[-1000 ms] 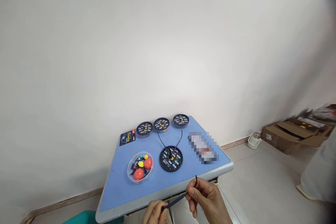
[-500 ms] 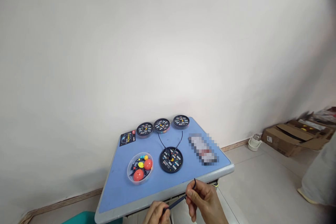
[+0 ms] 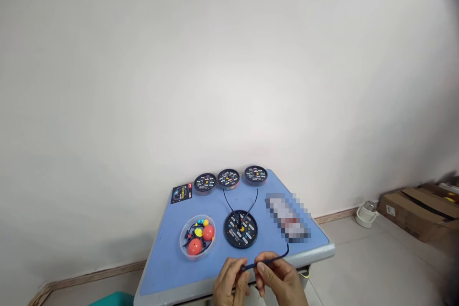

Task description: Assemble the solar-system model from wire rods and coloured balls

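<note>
Two hands at near edge of the blue counter (image 3: 161,272): L hand (image 3: 231,279) & R hand (image 3: 278,279), each grip pressed together, pinching one black cord (image 3: 267,261), held up off the counter, w/ its free tip sticking up past R hand. Just ahead sits a round black disc (image 3: 253,241), two more cords (image 3: 225,196) rising from its centre toward three black tins (image 3: 228,178) at back. Left of disc, clear oval tray (image 3: 181,241) holds two red balls (image 3: 194,247), yellow piece (image 3: 198,232), teal beads (image 3: 201,222), black bits (image 3: 187,236).
</note>
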Demonstrator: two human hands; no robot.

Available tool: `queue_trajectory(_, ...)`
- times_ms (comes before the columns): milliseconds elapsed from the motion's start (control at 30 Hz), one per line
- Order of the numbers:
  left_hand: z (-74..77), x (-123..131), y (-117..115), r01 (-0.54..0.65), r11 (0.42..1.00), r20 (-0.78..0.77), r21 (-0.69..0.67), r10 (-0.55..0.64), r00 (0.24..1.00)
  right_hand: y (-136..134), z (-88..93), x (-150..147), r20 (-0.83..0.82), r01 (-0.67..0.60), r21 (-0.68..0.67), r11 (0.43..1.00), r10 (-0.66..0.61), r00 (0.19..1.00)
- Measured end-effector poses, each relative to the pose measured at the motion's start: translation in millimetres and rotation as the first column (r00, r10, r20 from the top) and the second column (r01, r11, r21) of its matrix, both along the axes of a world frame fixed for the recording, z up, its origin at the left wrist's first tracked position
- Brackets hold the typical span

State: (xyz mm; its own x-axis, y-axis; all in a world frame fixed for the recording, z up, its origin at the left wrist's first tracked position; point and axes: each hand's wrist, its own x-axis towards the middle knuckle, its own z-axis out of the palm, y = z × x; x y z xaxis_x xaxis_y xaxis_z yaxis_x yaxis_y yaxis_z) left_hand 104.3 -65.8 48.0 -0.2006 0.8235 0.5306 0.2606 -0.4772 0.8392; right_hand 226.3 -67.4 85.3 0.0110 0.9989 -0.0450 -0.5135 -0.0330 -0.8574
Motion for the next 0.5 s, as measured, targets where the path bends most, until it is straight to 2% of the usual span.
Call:
queue_trajectory(100, 11.0, -1.6, 15.5, -0.037, 0.999, 0.012, -0.006, 0.037, 0.999, 10.5, 8.5, -3.3, 0.027, 0.120, 0.036, 0.992, -0.121, 0.992)
queue_trajectory(200, 24.4, -4.3, 34.9, -0.086, 0.995, 0.016, -0.049, 0.087, 0.996, 29.3, 13.5, -6.1, 0.055, 0.186, 0.059, 0.981, -0.189, 0.980)
queue_trajectory(333, 39.1, -6.0, 63.1, -0.098, 0.987, -0.018, -0.123, 0.097, 0.995, 61.4, 8.9, -11.3, 0.005, 0.276, 0.036, 0.961, -0.276, 0.961)
queue_trajectory(500, 46.3, -2.0, 87.9, -0.049, 0.982, -0.057, -0.180, 0.039, 0.998, 86.1, 0.0, -17.6, -0.067, 0.315, -0.014, 0.949, -0.316, 0.947)
